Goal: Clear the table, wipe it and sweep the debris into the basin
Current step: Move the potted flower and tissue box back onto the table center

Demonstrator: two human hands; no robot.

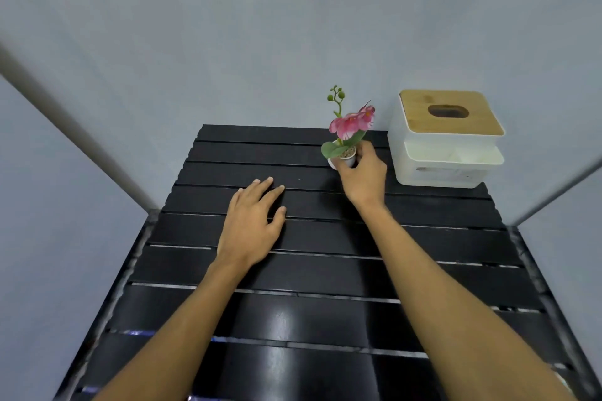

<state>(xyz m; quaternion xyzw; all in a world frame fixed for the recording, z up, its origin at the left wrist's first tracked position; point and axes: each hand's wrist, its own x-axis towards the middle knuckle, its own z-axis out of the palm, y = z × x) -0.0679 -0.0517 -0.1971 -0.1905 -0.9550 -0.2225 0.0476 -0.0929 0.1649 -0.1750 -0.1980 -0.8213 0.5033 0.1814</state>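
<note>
A small white pot with a pink artificial flower (350,127) stands near the far edge of the black slatted table (325,319). My right hand (363,176) is wrapped around the pot from the right, fingers closed on it. Flat on the slats at the table's middle lies my left hand (252,221), palm down, fingers apart, holding nothing. A white tissue box with a wooden lid (448,140) sits at the far right corner, just right of the flower pot. No basin or cloth is in view.
Pale grey walls enclose the table at the back and on both sides. Bright gaps run between the table's slats. The tissue box has a small white tray on its front.
</note>
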